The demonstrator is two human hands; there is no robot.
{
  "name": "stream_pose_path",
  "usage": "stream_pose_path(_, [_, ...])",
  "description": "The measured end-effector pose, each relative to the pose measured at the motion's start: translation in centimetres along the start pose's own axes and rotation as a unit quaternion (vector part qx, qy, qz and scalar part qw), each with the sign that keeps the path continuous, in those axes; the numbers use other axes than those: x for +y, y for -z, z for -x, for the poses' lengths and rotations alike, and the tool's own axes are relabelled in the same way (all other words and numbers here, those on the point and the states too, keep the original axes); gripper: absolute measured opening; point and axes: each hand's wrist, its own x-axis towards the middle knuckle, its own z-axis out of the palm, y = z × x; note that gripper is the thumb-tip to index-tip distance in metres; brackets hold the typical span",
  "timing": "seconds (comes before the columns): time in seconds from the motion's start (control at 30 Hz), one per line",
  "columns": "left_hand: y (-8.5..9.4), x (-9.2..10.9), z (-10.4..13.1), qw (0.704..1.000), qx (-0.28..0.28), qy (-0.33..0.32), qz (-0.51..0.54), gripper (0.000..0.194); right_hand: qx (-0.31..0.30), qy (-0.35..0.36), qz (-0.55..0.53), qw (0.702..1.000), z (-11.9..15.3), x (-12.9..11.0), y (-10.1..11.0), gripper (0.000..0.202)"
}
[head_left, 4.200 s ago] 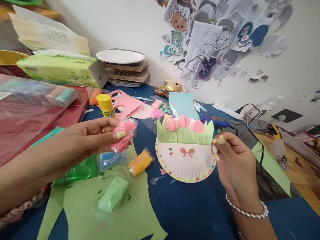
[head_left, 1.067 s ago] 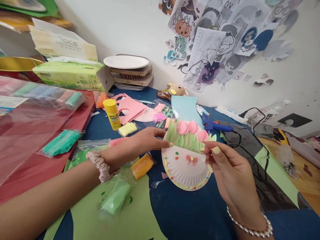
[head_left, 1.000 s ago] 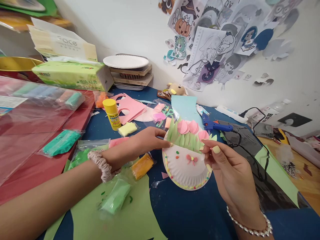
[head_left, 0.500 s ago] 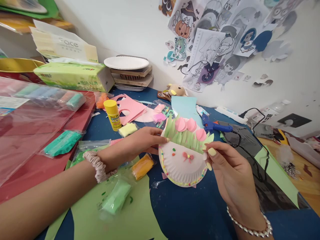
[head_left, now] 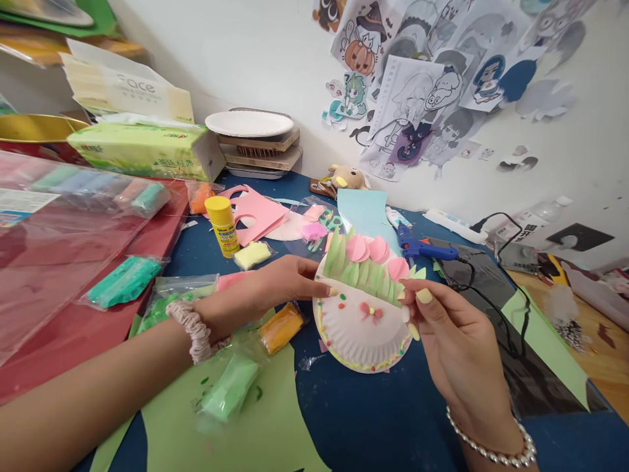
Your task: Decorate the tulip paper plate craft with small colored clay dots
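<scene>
A white paper plate craft [head_left: 361,341] is held up over the blue table, tilted toward me. Green paper grass and pink paper flowers stand along its upper part, a small pink bow sits in the middle, and colored dots with yellow line its lower rim. My left hand [head_left: 299,280] grips the left edge, thumb in front and fingers partly hidden behind. On the right edge, by the end of the grass, my right hand [head_left: 445,328] pinches with thumb and fingertips. A blue glue gun [head_left: 426,249] lies behind the right hand.
A yellow glue stick [head_left: 222,226] stands left of the plate. Packets of orange clay [head_left: 282,328], light green clay [head_left: 230,388] and teal clay [head_left: 124,280] lie nearby. Green paper [head_left: 226,439] covers the front. Black cords [head_left: 506,328] run at right. Tissues [head_left: 147,149] sit at the back left.
The plate craft has shifted very slightly right and down, with both hands still on it. Everything else stays where it was.
</scene>
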Motion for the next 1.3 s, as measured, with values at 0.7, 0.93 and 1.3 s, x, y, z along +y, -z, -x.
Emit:
stream_pose_path(0.7, [-0.3, -0.2, 0.5, 0.978, -0.08, 0.016, 0.194, 0.041, -0.036, 0.022, 0.013, 0.999, 0.0, 0.7, 0.4, 0.009])
stream_pose_path(0.93, [-0.1, -0.3, 1.4, 0.966, -0.105, 0.006, 0.236, 0.04, -0.053, 0.027, 0.001, 0.998, 0.1, 0.5, 0.2, 0.009])
stream_pose_path(1.3, [-0.1, -0.4, 2.7, 0.963, -0.07, -0.017, 0.259, 0.04, -0.063, 0.153, 0.109, 0.98, 0.3, 0.3, -0.2, 0.011])
